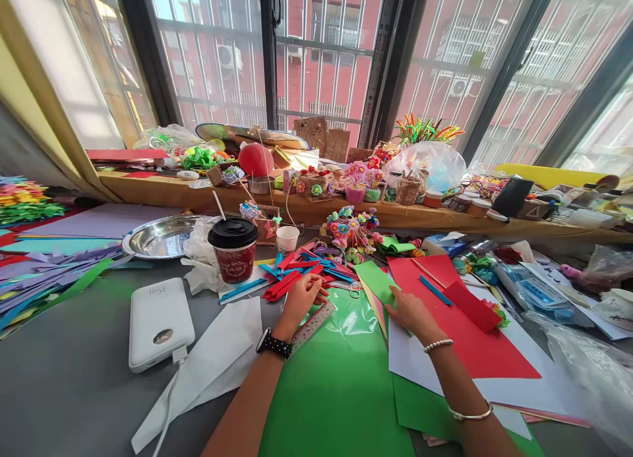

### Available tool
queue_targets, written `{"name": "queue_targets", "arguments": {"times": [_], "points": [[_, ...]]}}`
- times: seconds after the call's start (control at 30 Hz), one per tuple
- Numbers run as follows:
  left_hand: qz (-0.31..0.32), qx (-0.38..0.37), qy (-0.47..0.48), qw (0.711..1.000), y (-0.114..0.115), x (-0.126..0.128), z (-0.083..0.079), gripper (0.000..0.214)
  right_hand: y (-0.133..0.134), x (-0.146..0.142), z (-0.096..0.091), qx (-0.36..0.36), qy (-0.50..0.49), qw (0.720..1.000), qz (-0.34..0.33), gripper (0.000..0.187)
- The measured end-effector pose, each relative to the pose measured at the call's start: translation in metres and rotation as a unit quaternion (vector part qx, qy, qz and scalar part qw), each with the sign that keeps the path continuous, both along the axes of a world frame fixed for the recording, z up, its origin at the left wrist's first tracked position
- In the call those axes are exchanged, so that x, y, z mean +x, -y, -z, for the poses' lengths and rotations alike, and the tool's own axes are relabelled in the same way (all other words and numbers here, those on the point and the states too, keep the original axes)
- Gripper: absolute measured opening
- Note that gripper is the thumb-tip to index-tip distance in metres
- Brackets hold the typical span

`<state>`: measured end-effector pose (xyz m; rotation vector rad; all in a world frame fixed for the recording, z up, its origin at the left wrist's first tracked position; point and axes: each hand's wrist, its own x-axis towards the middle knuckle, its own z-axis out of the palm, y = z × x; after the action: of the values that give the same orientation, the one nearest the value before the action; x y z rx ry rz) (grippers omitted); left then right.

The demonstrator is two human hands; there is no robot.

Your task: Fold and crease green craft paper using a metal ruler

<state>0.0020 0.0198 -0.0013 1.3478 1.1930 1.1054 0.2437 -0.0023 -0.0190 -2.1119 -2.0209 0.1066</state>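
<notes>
My left hand (pixel 302 300), with a dark watch on its wrist, rests on a clear ruler (pixel 312 326) at the far edge of a green paper sheet in glossy wrap (pixel 341 378); its fingers are curled at a pile of folded red and blue paper strips (pixel 297 272). My right hand (pixel 409 312), wearing a bead bracelet, lies on the edge of a red paper sheet (pixel 475 338), fingers pressed down by a light green sheet (pixel 376 280).
A white power bank (pixel 159 323) with cable lies left, next to white paper (pixel 217 358). A lidded coffee cup (pixel 234 249), a steel plate (pixel 161 236) and a small white cup (pixel 287 238) stand behind. Paper flowers (pixel 349 227) and craft clutter fill the sill.
</notes>
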Motion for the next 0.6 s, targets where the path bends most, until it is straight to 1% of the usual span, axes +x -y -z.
{"name": "queue_targets", "arguments": {"times": [0.1,0.2,0.27,0.33,0.37,0.4,0.43,0.47,0.5,0.53,0.57,0.6], "points": [[-0.002,0.003,-0.006,1.000,0.000,0.000,0.001,0.010,0.002,-0.001,0.001,0.009,-0.014,1.000,0.017,0.042],[0.000,0.007,-0.010,1.000,-0.001,-0.001,0.003,0.012,0.007,0.004,-0.003,0.035,-0.060,0.997,0.023,0.044],[0.007,0.011,-0.011,1.000,-0.001,-0.001,0.003,0.014,0.014,0.009,-0.010,0.062,-0.111,0.992,0.020,0.038],[0.028,0.018,-0.009,0.999,-0.001,0.000,0.000,0.017,0.021,0.010,-0.018,0.088,-0.164,0.983,0.009,0.034],[0.048,0.022,-0.008,0.999,0.000,0.000,-0.002,0.019,0.025,0.008,-0.022,0.096,-0.202,0.975,-0.002,0.035],[0.073,0.025,-0.006,0.997,0.002,0.002,-0.004,0.021,0.028,0.005,-0.026,0.098,-0.259,0.961,-0.016,0.037],[0.101,0.028,-0.006,0.994,0.004,0.004,-0.007,0.023,0.031,-0.001,-0.028,0.092,-0.337,0.937,-0.035,0.037],[0.131,0.029,-0.007,0.991,0.006,0.006,-0.010,0.024,0.033,-0.007,-0.030,0.076,-0.437,0.894,-0.058,0.038],[0.159,0.030,-0.011,0.987,0.008,0.008,-0.012,0.024,0.034,-0.014,-0.030,0.051,-0.533,0.840,-0.081,0.038],[0.181,0.031,-0.017,0.983,0.011,0.010,-0.015,0.023,0.034,-0.022,-0.028,0.023,-0.606,0.789,-0.101,0.038],[0.197,0.034,-0.024,0.980,0.013,0.012,-0.017,0.022,0.033,-0.029,-0.026,-0.006,-0.652,0.749,-0.117,0.037],[0.204,0.039,-0.035,0.978,0.015,0.014,-0.019,0.019,0.032,-0.035,-0.023,-0.029,-0.673,0.727,-0.129,0.036]]}}
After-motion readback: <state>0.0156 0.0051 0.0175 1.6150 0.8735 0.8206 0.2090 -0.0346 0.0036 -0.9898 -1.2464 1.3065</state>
